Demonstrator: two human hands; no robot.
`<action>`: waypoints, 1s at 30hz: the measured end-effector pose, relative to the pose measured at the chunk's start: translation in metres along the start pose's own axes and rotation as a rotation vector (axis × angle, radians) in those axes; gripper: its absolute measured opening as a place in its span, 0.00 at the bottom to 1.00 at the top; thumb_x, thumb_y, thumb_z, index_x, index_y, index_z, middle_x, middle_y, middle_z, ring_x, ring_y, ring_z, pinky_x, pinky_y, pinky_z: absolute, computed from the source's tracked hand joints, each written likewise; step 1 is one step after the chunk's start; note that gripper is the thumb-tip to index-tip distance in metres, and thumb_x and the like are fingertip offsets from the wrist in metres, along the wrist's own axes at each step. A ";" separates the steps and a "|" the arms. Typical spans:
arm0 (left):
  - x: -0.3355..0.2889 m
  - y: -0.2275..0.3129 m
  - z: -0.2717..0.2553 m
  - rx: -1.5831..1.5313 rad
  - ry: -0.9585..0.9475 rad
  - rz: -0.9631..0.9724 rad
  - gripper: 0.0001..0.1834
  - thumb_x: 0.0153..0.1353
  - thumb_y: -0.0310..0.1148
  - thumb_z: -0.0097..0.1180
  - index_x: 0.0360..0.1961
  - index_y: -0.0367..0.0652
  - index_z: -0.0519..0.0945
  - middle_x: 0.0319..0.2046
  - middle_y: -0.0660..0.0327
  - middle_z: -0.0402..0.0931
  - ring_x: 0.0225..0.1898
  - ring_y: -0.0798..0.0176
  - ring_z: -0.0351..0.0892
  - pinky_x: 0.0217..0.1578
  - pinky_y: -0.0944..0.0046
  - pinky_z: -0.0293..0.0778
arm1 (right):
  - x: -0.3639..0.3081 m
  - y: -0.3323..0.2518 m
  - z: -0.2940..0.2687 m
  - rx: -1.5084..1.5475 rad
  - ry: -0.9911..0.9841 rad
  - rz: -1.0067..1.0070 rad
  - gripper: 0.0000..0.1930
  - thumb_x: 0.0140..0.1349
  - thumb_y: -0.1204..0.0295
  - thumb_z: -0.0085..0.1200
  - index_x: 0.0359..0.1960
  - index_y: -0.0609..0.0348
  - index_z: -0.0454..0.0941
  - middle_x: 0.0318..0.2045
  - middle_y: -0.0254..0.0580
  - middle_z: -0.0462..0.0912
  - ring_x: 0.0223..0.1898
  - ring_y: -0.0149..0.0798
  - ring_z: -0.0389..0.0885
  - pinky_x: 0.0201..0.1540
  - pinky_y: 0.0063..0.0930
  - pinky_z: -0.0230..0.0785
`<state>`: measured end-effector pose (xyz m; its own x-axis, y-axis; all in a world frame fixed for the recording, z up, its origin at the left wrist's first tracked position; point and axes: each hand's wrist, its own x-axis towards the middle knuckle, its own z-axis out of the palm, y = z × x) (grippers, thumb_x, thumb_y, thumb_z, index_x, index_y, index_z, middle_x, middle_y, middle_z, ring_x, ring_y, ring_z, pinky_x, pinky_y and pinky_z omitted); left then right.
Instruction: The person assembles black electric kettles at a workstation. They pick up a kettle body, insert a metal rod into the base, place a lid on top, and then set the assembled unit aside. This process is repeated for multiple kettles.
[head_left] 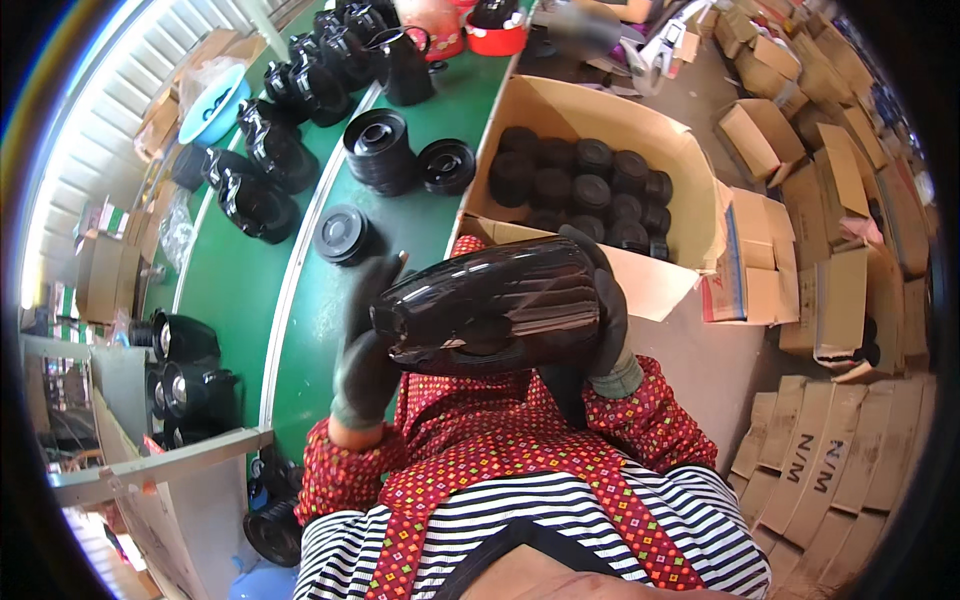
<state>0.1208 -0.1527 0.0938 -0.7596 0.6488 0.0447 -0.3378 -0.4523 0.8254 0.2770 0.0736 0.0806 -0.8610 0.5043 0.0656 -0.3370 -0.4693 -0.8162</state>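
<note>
Glossy black kettle body (495,305) on its side between gloved left hand (368,345) and right hand (608,320).

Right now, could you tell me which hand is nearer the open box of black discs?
Right. The right hand, gripping the black pot, sits just below the box; the left hand is farther left.

lids (590,190) in box (690,215), right of belt (420,230)

Open brown carton (690,190) w/ black discs center-right; flat cardboard stacks (830,460) lower right.
</note>
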 end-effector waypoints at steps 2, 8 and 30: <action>-0.010 0.012 -0.002 0.246 0.035 0.051 0.38 0.76 0.37 0.54 0.81 0.44 0.52 0.76 0.45 0.60 0.71 0.46 0.71 0.66 0.47 0.76 | 0.001 -0.011 0.014 -0.146 0.051 0.067 0.36 0.78 0.49 0.44 0.77 0.65 0.62 0.60 0.52 0.82 0.59 0.45 0.83 0.63 0.39 0.77; -0.026 -0.003 -0.040 -0.056 0.152 -0.188 0.30 0.82 0.47 0.41 0.74 0.38 0.67 0.69 0.48 0.72 0.68 0.50 0.75 0.68 0.49 0.70 | -0.005 -0.035 0.027 -0.928 -0.396 -0.339 0.45 0.64 0.39 0.59 0.75 0.56 0.67 0.72 0.63 0.65 0.72 0.63 0.63 0.75 0.52 0.55; -0.003 -0.042 -0.066 -0.377 0.268 -0.386 0.27 0.78 0.53 0.47 0.60 0.40 0.78 0.54 0.51 0.85 0.51 0.51 0.86 0.54 0.48 0.83 | 0.026 -0.017 0.050 -0.988 -0.560 -0.701 0.34 0.46 0.56 0.73 0.59 0.47 0.82 0.71 0.61 0.68 0.70 0.70 0.63 0.73 0.63 0.56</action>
<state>0.1012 -0.1759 0.0220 -0.6397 0.6547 -0.4027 -0.7539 -0.4321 0.4949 0.2413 0.0591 0.1252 -0.7395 -0.0536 0.6710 -0.5594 0.6036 -0.5681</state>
